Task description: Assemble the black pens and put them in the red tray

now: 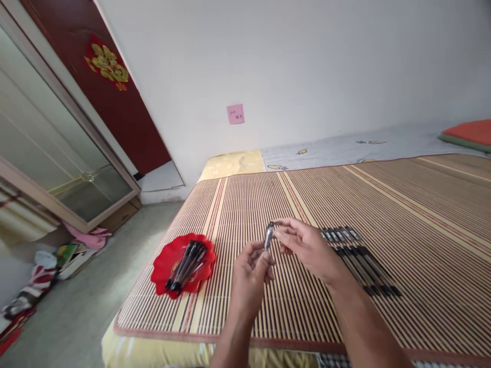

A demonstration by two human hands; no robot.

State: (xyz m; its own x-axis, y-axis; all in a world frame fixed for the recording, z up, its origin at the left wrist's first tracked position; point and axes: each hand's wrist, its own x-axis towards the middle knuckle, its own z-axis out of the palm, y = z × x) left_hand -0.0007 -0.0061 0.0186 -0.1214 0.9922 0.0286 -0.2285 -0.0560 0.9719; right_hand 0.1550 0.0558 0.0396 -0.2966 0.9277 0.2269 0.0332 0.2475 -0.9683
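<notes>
A black pen (269, 236) with a clear barrel is held up between my two hands, above the striped mat. My left hand (250, 271) pinches its lower part between thumb and fingers. At its dark upper end, the fingertips of my right hand (309, 249) are closed on the pen. To the left, a red scalloped plate (161, 263) carries a loose pile of similar pens (187, 263). Several more pens (357, 263) lie side by side in a slanted row right of my right hand, partly hidden behind its wrist and forearm.
The bamboo mat (245, 204) covers a bed whose front edge is close to me. A pink note (235, 114) sticks to the white wall. Folded orange cloth (470, 134) lies at far right. Clothes and other items (36, 286) are on the floor at left.
</notes>
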